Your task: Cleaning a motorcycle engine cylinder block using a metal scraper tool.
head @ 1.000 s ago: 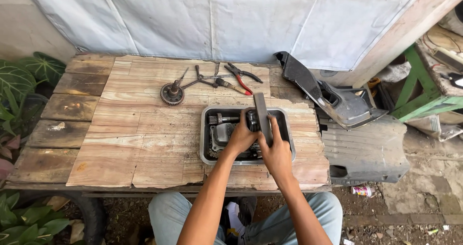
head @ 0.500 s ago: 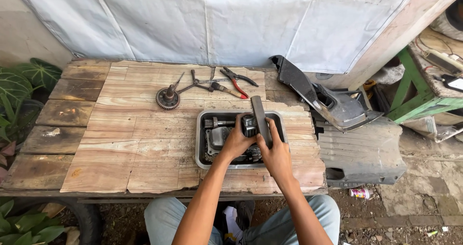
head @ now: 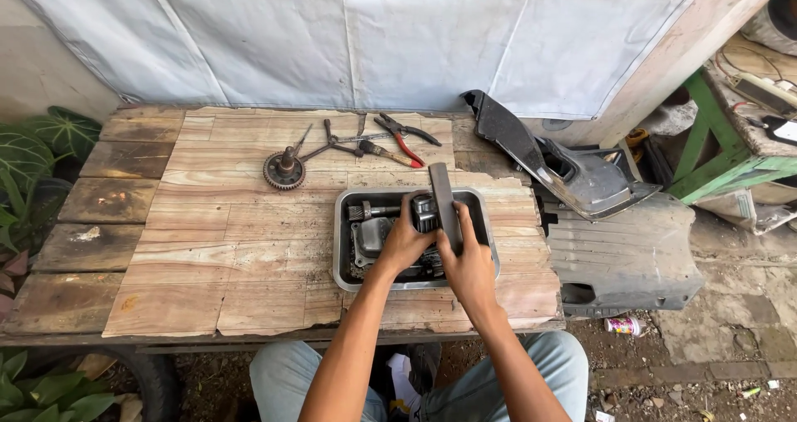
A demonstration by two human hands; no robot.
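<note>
- Wooden table point(head: 207, 247) made of worn planks; tray sits near the front edge, right of centre, w/ lots of bare wood to its left.
- Metal tray point(head: 342, 247) is grey, rectangular, rounded corners; oily engine parts point(head: 369, 233) lie inside.
- Left hand point(head: 404, 243) is down in the tray, fingers curled round a dark metal part; grip looks closed, can't tell exactly what piece.
- Right hand point(head: 467, 266) wraps a flat dark bar point(head: 443, 196), thumb along its side; bar's top end sticks up past the tray's back rim.
- Hands are just beside each other, nearly touching, both over the tray's right half.
- Back of table: toothed gear point(head: 285, 171), a few hand tools, red-handled pliers point(head: 405, 137), all well apart from the tray.
- Right edge: black plastic body panel point(head: 573, 173) leans off the table; a second grey panel point(head: 631, 252) lies lower, so little room that side.
- White tarp point(head: 374, 31) hangs behind.
</note>
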